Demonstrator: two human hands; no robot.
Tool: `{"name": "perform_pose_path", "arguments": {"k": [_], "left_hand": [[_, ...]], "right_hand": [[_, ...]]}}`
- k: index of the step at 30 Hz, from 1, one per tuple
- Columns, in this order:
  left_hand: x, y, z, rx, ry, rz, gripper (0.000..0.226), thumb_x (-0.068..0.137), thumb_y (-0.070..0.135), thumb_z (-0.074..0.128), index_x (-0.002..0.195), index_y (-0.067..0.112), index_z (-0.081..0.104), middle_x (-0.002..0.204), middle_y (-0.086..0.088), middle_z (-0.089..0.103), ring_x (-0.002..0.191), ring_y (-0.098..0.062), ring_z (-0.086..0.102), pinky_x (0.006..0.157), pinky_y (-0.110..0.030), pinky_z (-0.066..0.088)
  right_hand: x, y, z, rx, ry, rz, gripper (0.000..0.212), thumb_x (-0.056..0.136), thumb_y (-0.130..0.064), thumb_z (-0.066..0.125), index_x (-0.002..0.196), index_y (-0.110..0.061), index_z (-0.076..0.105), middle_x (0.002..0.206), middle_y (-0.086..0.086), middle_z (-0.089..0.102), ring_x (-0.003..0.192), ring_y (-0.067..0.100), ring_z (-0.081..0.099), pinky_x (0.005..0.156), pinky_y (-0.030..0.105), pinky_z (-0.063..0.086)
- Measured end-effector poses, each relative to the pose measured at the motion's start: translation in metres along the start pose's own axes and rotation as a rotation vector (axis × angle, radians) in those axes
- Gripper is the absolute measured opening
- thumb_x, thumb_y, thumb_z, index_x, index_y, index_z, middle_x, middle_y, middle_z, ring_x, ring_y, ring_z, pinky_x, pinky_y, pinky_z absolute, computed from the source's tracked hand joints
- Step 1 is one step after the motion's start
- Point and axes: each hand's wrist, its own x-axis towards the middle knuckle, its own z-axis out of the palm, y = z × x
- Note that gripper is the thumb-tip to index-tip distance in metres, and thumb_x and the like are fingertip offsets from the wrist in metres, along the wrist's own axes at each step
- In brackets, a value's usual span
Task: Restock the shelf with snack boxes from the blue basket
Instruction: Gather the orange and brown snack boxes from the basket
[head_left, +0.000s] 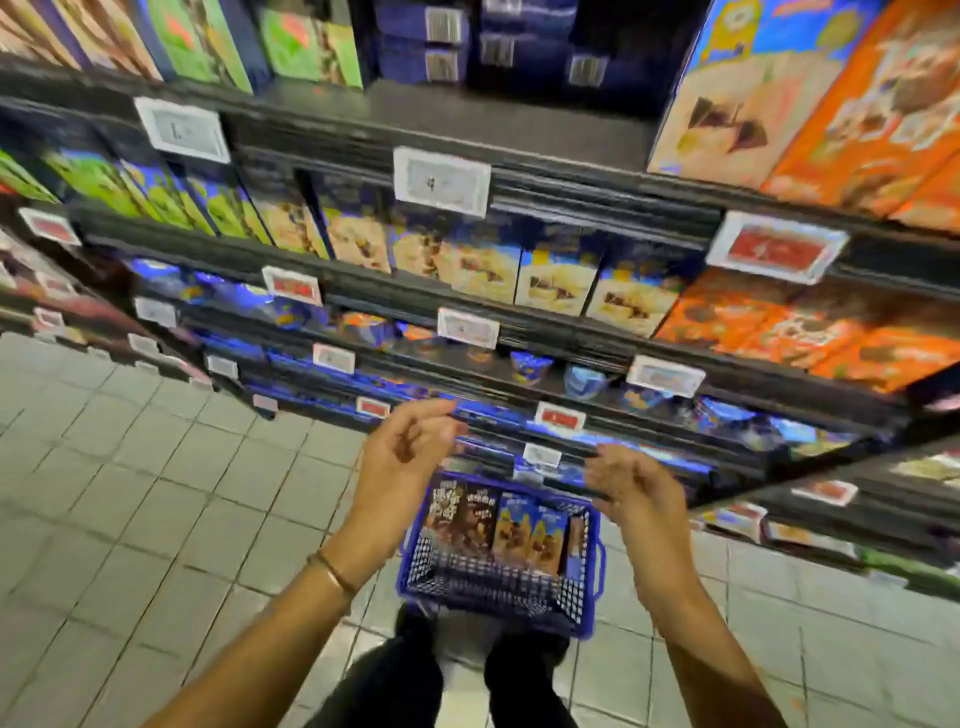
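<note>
The blue basket stands on the tiled floor in front of my feet, against the bottom of the shelf. Several snack boxes stand upright along its far side, brown ones on the left and blue-and-yellow ones on the right. My left hand hovers above the basket's left end, fingers loosely curled, holding nothing. Above the basket's right end my right hand hangs empty with relaxed fingers. The black shelf rises ahead, its rows filled with similar blue-and-yellow boxes.
Orange boxes fill the shelf's right side and green ones the left. White and red price tags line each shelf edge. Cup snacks sit on a lower row. Pale floor tiles stretch to the left.
</note>
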Motion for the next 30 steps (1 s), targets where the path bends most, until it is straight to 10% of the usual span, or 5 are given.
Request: {"name": "perform_pose_path", "arguments": {"k": [7, 10, 14, 26, 30], "left_hand": [[-0.027, -0.154, 0.008, 0.044, -0.025, -0.453, 0.018, 0.102, -0.008, 0.057, 0.114, -0.02, 0.063, 0.107, -0.032, 0.065, 0.101, -0.041, 0.062, 0.103, -0.062, 0.05], [-0.024, -0.221, 0.015, 0.075, 0.001, -0.537, 0.016, 0.103, -0.003, 0.059, 0.112, -0.014, 0.066, 0.108, -0.023, 0.067, 0.105, -0.039, 0.064, 0.103, -0.051, 0.052], [0.003, -0.344, 0.032, 0.142, -0.02, -0.541, 0.014, 0.106, 0.006, 0.057, 0.101, 0.001, 0.068, 0.101, -0.017, 0.071, 0.099, -0.03, 0.067, 0.101, -0.046, 0.053], [0.105, -0.605, 0.058, 0.211, -0.079, -0.368, 0.006, 0.104, 0.021, 0.064, 0.098, 0.021, 0.063, 0.075, -0.002, 0.06, 0.06, -0.019, 0.057, 0.045, -0.023, 0.045], [0.113, -0.618, 0.065, 0.208, -0.072, -0.247, 0.013, 0.1, 0.029, 0.071, 0.099, 0.026, 0.058, 0.075, 0.0, 0.058, 0.058, -0.02, 0.051, 0.055, -0.032, 0.047]], "right_hand": [[-0.022, 0.197, 0.004, -0.234, -0.018, 0.543, 0.017, 0.097, -0.028, 0.062, 0.084, -0.019, 0.068, 0.09, 0.006, 0.071, 0.082, 0.02, 0.068, 0.083, 0.042, 0.06], [-0.009, 0.268, 0.014, -0.207, 0.055, 0.549, 0.011, 0.096, -0.02, 0.067, 0.099, -0.01, 0.071, 0.087, 0.008, 0.07, 0.067, 0.01, 0.067, 0.056, 0.02, 0.053], [0.043, 0.385, 0.034, -0.263, -0.074, 0.572, 0.019, 0.1, -0.024, 0.057, 0.109, -0.011, 0.068, 0.099, 0.006, 0.066, 0.093, 0.022, 0.062, 0.085, 0.038, 0.053], [0.188, 0.615, 0.104, -0.268, 0.031, 0.17, 0.017, 0.086, -0.037, 0.078, 0.08, -0.023, 0.07, 0.068, -0.01, 0.072, 0.056, -0.01, 0.064, 0.045, 0.005, 0.04], [0.19, 0.63, 0.096, -0.182, 0.095, 0.098, 0.02, 0.081, -0.038, 0.082, 0.074, -0.026, 0.069, 0.068, -0.009, 0.071, 0.057, -0.005, 0.066, 0.052, 0.016, 0.048]]}}
